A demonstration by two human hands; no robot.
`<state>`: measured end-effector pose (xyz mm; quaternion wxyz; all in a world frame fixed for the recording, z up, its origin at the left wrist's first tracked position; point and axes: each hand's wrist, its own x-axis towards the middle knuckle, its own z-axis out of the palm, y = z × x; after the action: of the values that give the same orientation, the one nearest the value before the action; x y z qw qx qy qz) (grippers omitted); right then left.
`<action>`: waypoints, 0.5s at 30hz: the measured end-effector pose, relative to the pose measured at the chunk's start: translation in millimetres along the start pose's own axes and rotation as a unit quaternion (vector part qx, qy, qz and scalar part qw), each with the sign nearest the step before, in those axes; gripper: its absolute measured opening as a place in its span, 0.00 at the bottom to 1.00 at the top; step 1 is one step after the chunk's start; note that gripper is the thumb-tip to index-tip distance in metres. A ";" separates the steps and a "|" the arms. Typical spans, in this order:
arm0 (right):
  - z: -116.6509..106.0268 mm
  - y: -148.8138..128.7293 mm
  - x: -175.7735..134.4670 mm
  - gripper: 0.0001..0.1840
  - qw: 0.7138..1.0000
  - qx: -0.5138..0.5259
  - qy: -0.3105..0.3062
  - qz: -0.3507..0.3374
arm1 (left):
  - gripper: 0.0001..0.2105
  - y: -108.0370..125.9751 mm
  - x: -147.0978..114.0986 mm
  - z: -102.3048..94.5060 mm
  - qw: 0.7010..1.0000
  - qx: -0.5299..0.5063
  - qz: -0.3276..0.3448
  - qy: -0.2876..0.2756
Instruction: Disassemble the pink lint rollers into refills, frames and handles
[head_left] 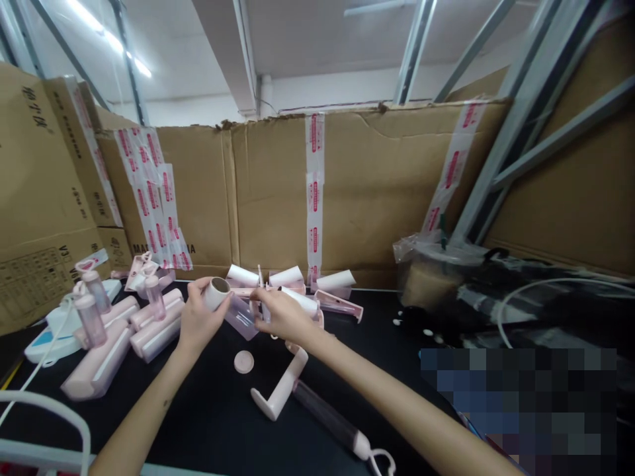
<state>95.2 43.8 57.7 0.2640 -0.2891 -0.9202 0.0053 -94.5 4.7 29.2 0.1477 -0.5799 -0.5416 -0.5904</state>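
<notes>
forearms: both reach in from the bottom edge, up toward table centre, converging
near table: pink handle frame (280, 387) lies on the black table (208, 410), just below the hands; translucent tube with pink cap (330, 420) lies beside it, long axis running down-right toward the camera
round cap: small pink disc (243, 361) flat on table, between the forearms, just under the roll
left hand: left hand (198, 317) wrapped around a white lint roll (217, 293), open core end turned up-left; fingers closed on it
right hand: right hand (282, 314) pinched narrow on the far edge of a clear cover (241, 316), exact finger contact partly hidden
key relation: roll and cover meet between the two hands; shared long axis runs upper-left to lower-right; roll sits at the left end, cover mouth faces it, so left hand is nearer the roll, right hand nearer the cover
left pile: finished pink rollers (149, 327) stacked left of left hand, small spray bottles (92, 317) further left
back row: loose white rolls (290, 276) and pink holders along the cardboard wall (377, 192), just beyond the hands
right side: plastic-bagged cup (426, 271) and dark bag clutter, well apart from hands
one view only: head camera
</notes>
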 end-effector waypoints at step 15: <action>28.0 -20.0 -21.0 0.09 0.973 0.032 -0.178 -0.143 | 0.24 -8.0 10.3 2.6 0.969 -0.146 0.028 0.197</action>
<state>85.5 19.8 26.7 0.1035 -0.1401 -0.9835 0.0482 -102.5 14.4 33.4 0.1816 -0.4821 -0.3936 -0.7614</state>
